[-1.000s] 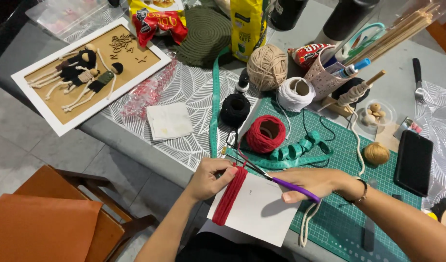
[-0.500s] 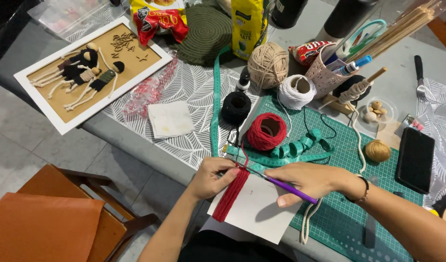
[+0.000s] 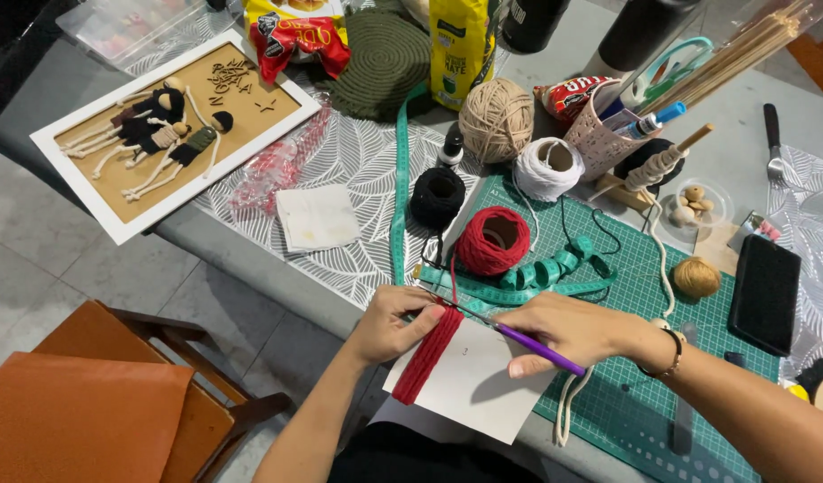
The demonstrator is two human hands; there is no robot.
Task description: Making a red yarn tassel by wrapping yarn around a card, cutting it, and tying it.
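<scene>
Grey tiled floor shows at the left of the frame beside the cluttered grey surface [image 3: 250, 259], where a green gridded cutting mat [image 3: 689, 358] fills the lower right. At lower centre the left hand [image 3: 389, 324] has its fingers pinched together on the top of a band of red yarn wound around a white rectangular card [image 3: 474, 380], which lies half on the mat and half over the surface's near edge. The right hand [image 3: 577, 329] is clamped on a purple-handled slim tool [image 3: 537, 347] whose metal end points toward the left fingers. A strand runs up from the card to a round red yarn spool [image 3: 492, 240] just above, near a black spool [image 3: 436, 195], a white spool [image 3: 547, 167] and a beige twine ball [image 3: 496, 119]. Judging by this, the step in hand is working the tool's tip under the wound yarn at the card's upper edge; the next move would call for holding the wraps steady while the tip slides beneath them. The tool's tip is hidden between the fingers, so its kind cannot be told, and the card's lower left corner is cut off by dark clothing.
</scene>
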